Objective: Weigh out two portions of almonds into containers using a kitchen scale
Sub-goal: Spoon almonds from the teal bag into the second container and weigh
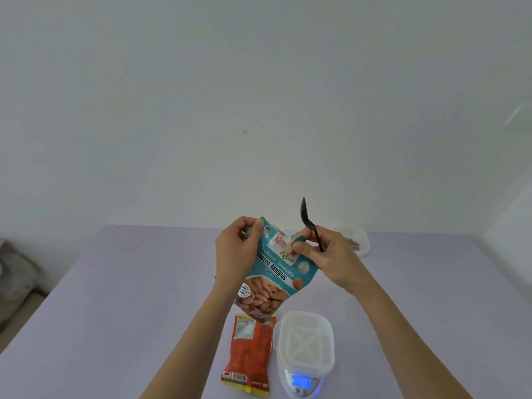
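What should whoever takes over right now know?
Left hand grips the bag at its top left corner; right hand pinches its top right and holds a spoon.
Container on the lit scale looks empty.
Second container, far right, holds something brown, partly hidden: maybe portion one.
Left: spoon from the bag into the scale's container, weigh.

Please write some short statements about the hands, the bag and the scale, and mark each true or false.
1. The left hand and the right hand both hold the teal almond bag. True.
2. The black spoon is in the left hand. False: the right hand holds it.
3. The white container on the scale is full of almonds. False: it looks empty.
4. The scale's display is lit blue. True.
5. The orange packet lies on the scale. False: it lies beside it.
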